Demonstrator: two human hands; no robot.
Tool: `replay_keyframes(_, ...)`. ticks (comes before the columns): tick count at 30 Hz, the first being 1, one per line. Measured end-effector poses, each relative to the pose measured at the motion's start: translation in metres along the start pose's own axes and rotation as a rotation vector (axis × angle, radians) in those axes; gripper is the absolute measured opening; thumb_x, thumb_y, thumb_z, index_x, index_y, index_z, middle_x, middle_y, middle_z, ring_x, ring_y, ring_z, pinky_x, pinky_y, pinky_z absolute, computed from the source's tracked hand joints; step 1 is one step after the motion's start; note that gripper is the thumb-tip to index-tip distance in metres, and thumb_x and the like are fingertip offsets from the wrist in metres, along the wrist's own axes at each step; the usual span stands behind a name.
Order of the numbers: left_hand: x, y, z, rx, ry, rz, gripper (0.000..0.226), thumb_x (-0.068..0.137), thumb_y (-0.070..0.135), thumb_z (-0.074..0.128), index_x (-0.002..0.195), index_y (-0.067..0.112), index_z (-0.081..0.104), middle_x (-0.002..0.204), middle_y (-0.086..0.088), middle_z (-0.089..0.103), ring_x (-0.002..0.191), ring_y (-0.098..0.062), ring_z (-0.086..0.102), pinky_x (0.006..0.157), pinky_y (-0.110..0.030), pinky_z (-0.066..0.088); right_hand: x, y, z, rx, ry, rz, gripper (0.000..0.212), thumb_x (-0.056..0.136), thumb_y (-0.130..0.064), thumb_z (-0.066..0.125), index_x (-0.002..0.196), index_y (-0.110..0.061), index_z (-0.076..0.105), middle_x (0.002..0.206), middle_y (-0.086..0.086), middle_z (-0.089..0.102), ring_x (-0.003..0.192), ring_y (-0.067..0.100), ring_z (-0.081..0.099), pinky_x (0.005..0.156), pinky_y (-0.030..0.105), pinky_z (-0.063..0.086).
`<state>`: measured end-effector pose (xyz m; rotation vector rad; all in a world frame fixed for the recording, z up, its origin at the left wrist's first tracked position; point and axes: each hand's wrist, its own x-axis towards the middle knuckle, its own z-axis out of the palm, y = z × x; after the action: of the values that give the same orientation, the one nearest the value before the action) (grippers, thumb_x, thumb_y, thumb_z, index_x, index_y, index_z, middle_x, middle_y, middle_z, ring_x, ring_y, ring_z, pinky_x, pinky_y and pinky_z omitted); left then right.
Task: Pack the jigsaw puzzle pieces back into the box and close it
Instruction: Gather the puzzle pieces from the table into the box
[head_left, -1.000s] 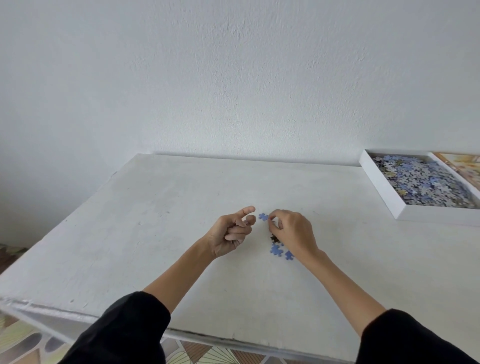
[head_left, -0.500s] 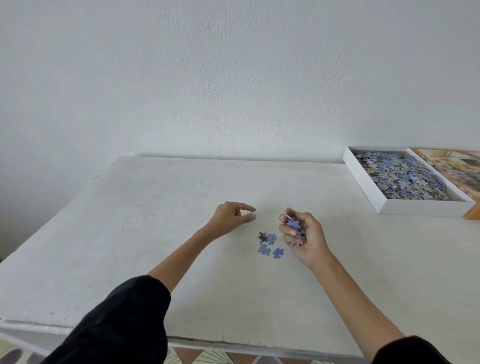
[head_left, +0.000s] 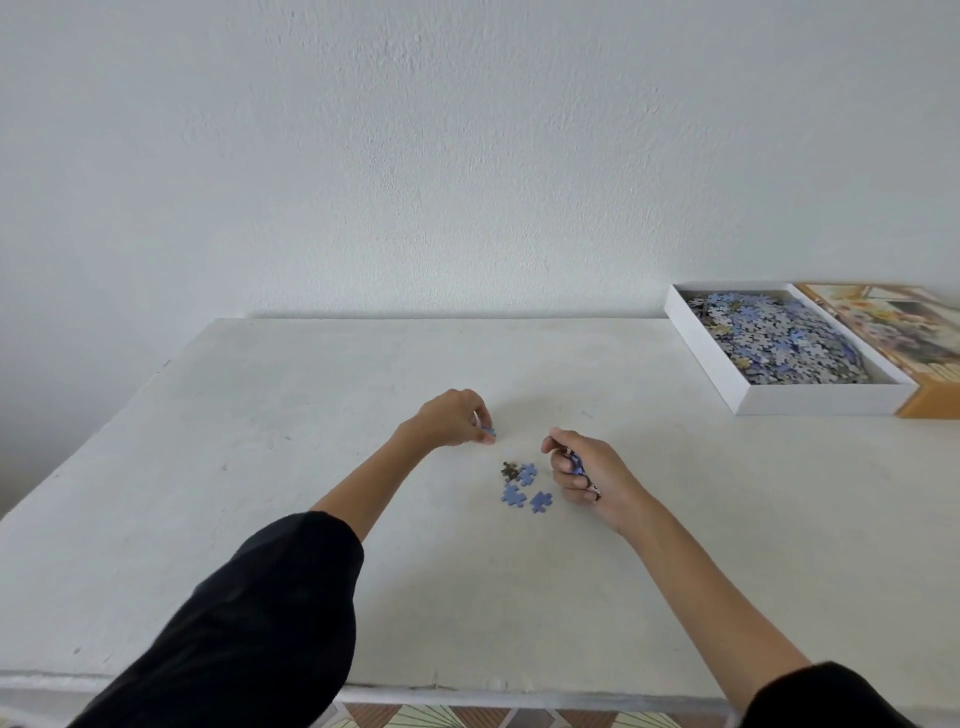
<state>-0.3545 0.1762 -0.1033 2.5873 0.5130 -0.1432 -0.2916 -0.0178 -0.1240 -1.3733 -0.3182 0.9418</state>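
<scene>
Several loose puzzle pieces (head_left: 524, 484), blue and one dark, lie on the white table (head_left: 260, 467) between my hands. My left hand (head_left: 457, 418) pinches a single blue piece (head_left: 488, 431) at its fingertips, just above the table. My right hand (head_left: 584, 475) is curled round a small bunch of blue pieces, to the right of the loose ones. The white box (head_left: 727, 379) stands open at the far right, heaped with pieces. Its picture lid (head_left: 893, 332) lies beside it on the right.
A white wall runs behind the table. The table's front edge is near me, with a patterned floor below it. My black sleeves fill the lower corners.
My left hand has closed its fingers on a blue piece beside the loose pieces. My right hand, turned palm up with gathered pieces, has curled round them. The view has swung right.
</scene>
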Motion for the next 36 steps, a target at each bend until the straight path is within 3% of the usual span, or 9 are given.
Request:
replay_keyframes(2,0.002,0.003,-0.005,0.013,-0.064,0.015,0.031,0.082,0.026,0.070,0.105,0.007,0.064,0.086,0.002,0.050,0.083,-0.012,0.049,0.062,-0.019,0.035,-0.002,0.000,-0.001,-0.022,0.007,0.000,0.029,0.095,-0.021,0.043,0.074,-0.008,0.057,0.051,-0.002,0.036,0.034,0.006,0.023,0.033,0.017,0.014)
replay_keyframes(8,0.000,0.001,-0.011,-0.031,-0.112,0.088,0.008,0.080,0.014,0.069,0.078,0.011,0.062,0.059,0.009,0.046,0.054,-0.003,0.040,0.053,-0.013,0.032,-0.002,-0.001,-0.002,-0.043,0.009,-0.017,0.028,0.096,-0.019,0.041,0.076,-0.007,0.057,0.050,-0.002,0.037,0.035,0.006,0.023,0.032,0.017,0.015)
replay_keyframes(12,-0.007,-0.005,-0.001,-0.181,-0.060,0.150,0.024,0.082,0.003,0.056,0.066,0.016,0.044,0.060,0.006,0.040,0.053,-0.007,0.033,0.054,-0.019,0.030,-0.002,0.001,0.000,-0.301,0.039,-0.118,0.023,0.094,-0.022,0.049,0.080,-0.011,0.064,0.051,-0.003,0.037,0.037,0.007,0.024,0.037,0.017,0.018)
replay_keyframes(15,-0.015,-0.006,0.000,-0.716,-0.060,0.057,0.015,0.091,0.002,0.040,0.089,0.013,0.051,0.058,0.004,0.035,0.044,-0.007,0.027,0.040,-0.016,0.022,0.003,0.002,-0.002,-0.758,0.084,-0.344,0.012,0.085,-0.026,0.064,0.094,-0.020,0.069,0.051,-0.005,0.043,0.040,0.003,0.039,0.045,0.013,0.028)
replay_keyframes(18,-0.017,-0.009,0.003,-1.373,-0.082,-0.050,0.032,0.093,0.003,0.028,0.111,0.011,0.053,0.054,0.005,0.033,0.036,-0.004,0.023,0.031,-0.014,0.016,0.006,0.004,-0.004,-0.933,0.034,-0.374,0.027,0.076,-0.028,0.073,0.103,-0.024,0.069,0.049,-0.009,0.045,0.045,-0.001,0.045,0.050,0.014,0.032)
replay_keyframes(22,-0.026,-0.013,0.007,-1.993,-0.160,-0.069,0.009,0.071,0.001,0.051,0.077,0.008,0.054,0.056,0.001,0.044,0.033,-0.005,0.032,0.023,-0.013,0.022,0.008,0.004,-0.002,-1.000,0.075,-0.398,0.025,0.069,-0.027,0.079,0.092,-0.022,0.072,0.052,-0.009,0.043,0.048,0.003,0.039,0.047,0.016,0.028)
replay_keyframes(27,-0.031,-0.019,0.012,-1.814,-0.182,-0.188,0.044,0.091,0.017,0.035,0.047,0.016,0.041,0.059,0.002,0.048,0.033,-0.006,0.028,0.024,-0.012,0.016,0.014,-0.002,-0.004,-1.072,0.045,-0.358,0.023,0.066,-0.033,0.080,0.074,-0.017,0.065,0.063,-0.006,0.056,0.058,0.009,0.048,0.052,0.021,0.031)
replay_keyframes(32,-0.040,-0.012,0.013,-1.078,-0.096,-0.090,0.040,0.098,0.029,0.043,0.060,0.016,0.045,0.052,0.006,0.027,0.040,-0.006,0.018,0.034,-0.015,0.013,0.014,-0.006,-0.004,-1.160,-0.019,-0.386,0.026,0.070,-0.033,0.077,0.087,-0.022,0.061,0.063,-0.008,0.047,0.055,0.007,0.042,0.053,0.023,0.030)
replay_keyframes(36,-0.041,-0.005,0.013,-0.836,-0.104,-0.032,0.034,0.096,0.032,0.047,0.066,0.017,0.048,0.051,0.008,0.027,0.042,-0.006,0.019,0.038,-0.015,0.015,0.015,-0.012,-0.003,-1.239,-0.088,-0.394,0.024,0.072,-0.034,0.075,0.087,-0.023,0.060,0.063,-0.006,0.042,0.055,0.008,0.038,0.054,0.024,0.029)
